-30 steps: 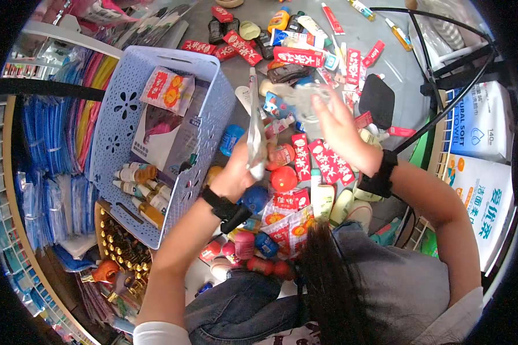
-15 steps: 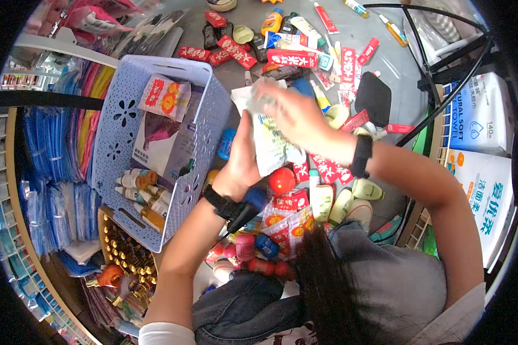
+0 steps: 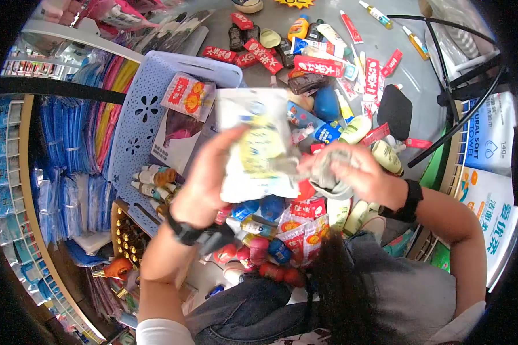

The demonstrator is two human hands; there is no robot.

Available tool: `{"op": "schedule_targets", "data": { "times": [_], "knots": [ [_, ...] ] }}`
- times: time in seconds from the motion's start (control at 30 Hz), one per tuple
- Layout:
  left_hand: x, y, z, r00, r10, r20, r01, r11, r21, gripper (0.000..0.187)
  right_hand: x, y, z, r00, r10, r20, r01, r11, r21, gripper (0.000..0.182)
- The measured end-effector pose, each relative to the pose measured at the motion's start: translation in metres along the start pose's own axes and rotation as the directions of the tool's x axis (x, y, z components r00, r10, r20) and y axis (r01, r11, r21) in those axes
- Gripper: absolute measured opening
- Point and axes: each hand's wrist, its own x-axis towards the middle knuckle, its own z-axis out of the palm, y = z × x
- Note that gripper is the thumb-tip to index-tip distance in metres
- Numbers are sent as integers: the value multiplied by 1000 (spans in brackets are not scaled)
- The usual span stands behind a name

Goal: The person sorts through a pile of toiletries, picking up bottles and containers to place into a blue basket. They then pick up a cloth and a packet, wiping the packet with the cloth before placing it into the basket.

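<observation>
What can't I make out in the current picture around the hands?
In the head view:
- White packet: print blurred.
- Crumpled grey item: partly covered by the right hand; I can't tell what it is.
- Blue basket: side nearest the hands partly hidden by left hand and packet.
- Yellow sign: cut off by top edge.

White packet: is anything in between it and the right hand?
Yes, part of the crumpled grey bundle held in the right hand blurrily sticks out toward the white packet. The left hand grips it.
</observation>
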Motion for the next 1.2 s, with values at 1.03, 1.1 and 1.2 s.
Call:
{"op": "schedule_targets", "data": {
  "times": [1.03,1.1,1.2],
  "knots": [
    [20,150,-117,592,782,-197,-326,455,829,41,16,6,-20,947,235,-219,-259,962,-87,25],
    [22,153,-128,603,774,-190,-351,472,809,43,15,6,-22,941,241,-236,-267,960,-83,26],
    [24,159,-140,630,760,-160,-388,486,783,44,13,5,-24,943,242,-228,-263,963,-66,26]
  ]
}}
